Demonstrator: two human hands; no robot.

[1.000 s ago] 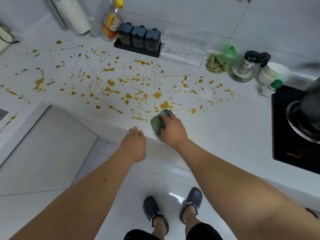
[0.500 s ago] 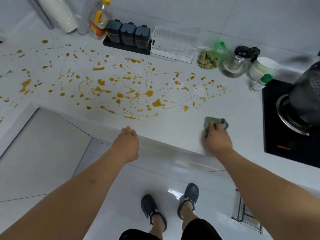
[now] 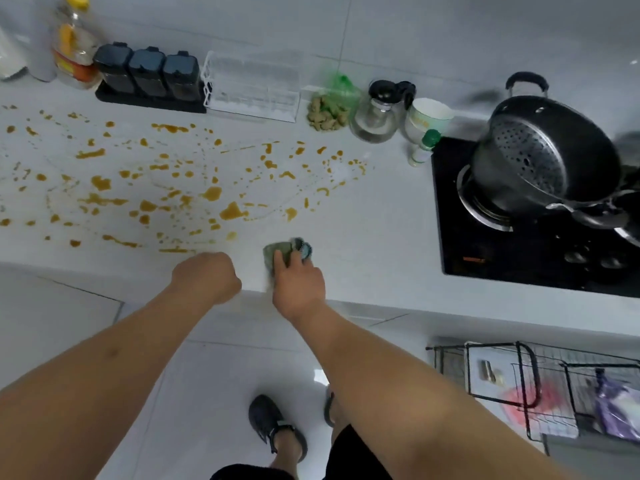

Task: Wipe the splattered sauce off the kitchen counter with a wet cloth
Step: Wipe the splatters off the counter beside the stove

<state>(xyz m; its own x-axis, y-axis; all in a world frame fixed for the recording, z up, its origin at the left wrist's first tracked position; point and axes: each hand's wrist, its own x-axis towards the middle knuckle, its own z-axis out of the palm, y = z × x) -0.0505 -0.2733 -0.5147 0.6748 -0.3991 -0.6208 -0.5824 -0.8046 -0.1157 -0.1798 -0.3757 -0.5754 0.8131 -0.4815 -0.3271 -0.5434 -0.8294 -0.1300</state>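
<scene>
Right hand [image 3: 298, 284] is pressed down on a wadded green cloth [image 3: 284, 252], fingers spread over the top of it, right by the front edge of the white counter [image 3: 374, 237]. Left hand [image 3: 207, 277] is curled into a loose fist at that same front edge, just beside the right one, holding nothing. The sauce splatter [image 3: 194, 192] — orange-brown blobs and thin streaks — covers the counter's middle and left, starting just behind the cloth. Along the back edge: an oil bottle [image 3: 74, 50], three dark jars [image 3: 147, 72], a clear rack [image 3: 252, 88], a glass pitcher [image 3: 379, 112]. Black stovetop [image 3: 519, 251] with a pot [image 3: 547, 154] sits at the right end.
</scene>
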